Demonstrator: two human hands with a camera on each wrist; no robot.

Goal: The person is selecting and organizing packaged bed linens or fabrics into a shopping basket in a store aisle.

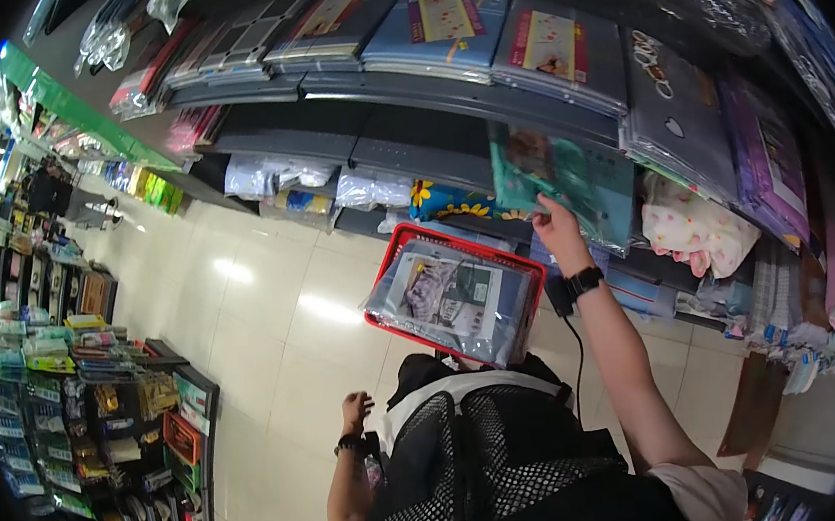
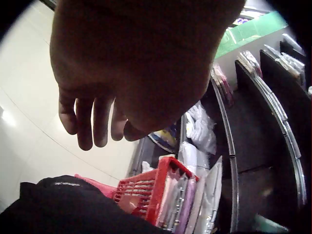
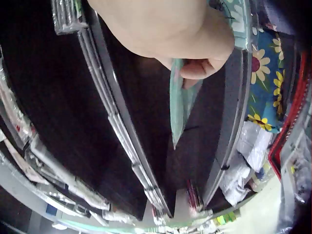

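Note:
My right hand (image 1: 562, 235) pinches the edge of a flat green plastic-wrapped package (image 1: 522, 172) at the lower shelf in the head view. In the right wrist view, the thumb and fingers of this hand (image 3: 195, 34) grip the thin package (image 3: 177, 107), which hangs down edge-on over the dark shelf. Below it stands a red shopping basket (image 1: 379, 317) piled with flat clear-wrapped packages (image 1: 456, 297). My left hand (image 1: 356, 409) hangs at my side, left of the basket, holding nothing. Its fingers droop loosely in the left wrist view.
Upper shelf (image 1: 402, 96) carries several stacks of flat wrapped packages (image 1: 444, 17). Bagged goods and a blue flowered bundle (image 1: 447, 200) lie on the bottom shelf. A white dotted bundle (image 1: 700, 223) sits to the right. Across the tiled floor (image 1: 265, 345) stands another display rack (image 1: 79, 394).

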